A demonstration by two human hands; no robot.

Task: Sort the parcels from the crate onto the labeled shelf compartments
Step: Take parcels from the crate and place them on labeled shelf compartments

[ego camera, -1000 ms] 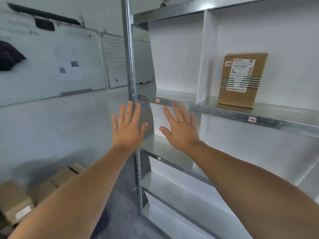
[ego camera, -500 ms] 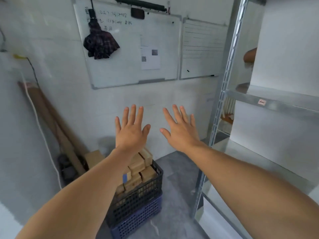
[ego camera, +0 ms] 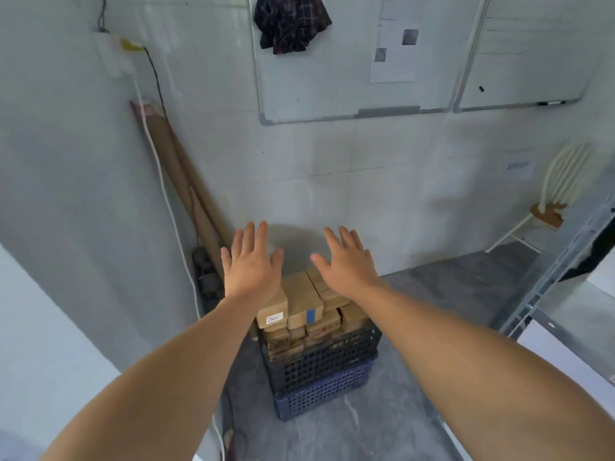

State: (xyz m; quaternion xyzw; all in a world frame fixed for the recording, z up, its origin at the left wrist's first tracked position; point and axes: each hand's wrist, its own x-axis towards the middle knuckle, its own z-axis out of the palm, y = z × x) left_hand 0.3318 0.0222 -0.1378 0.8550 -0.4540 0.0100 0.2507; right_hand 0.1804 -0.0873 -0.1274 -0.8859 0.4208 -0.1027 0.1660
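A black crate (ego camera: 324, 359) sits stacked on a blue crate (ego camera: 324, 395) on the floor by the wall. It is heaped with several brown cardboard parcels (ego camera: 304, 302); one has a blue stripe, another a white label. My left hand (ego camera: 249, 266) and my right hand (ego camera: 346, 264) are stretched out flat above the pile, fingers spread, palms down, holding nothing. Neither hand touches a parcel. Only the metal post (ego camera: 559, 264) of the shelf shows at the right edge.
Cardboard tubes (ego camera: 186, 181) lean in the left corner with a white cable beside them. Two whiteboards (ego camera: 352, 78) hang on the wall. A white chair (ego camera: 549, 207) stands at the back right. Grey floor lies around the crates.
My view has swung left and down, away from the shelf and its boxed parcel, to the crate. Both hands stay open and now hover over the parcels.
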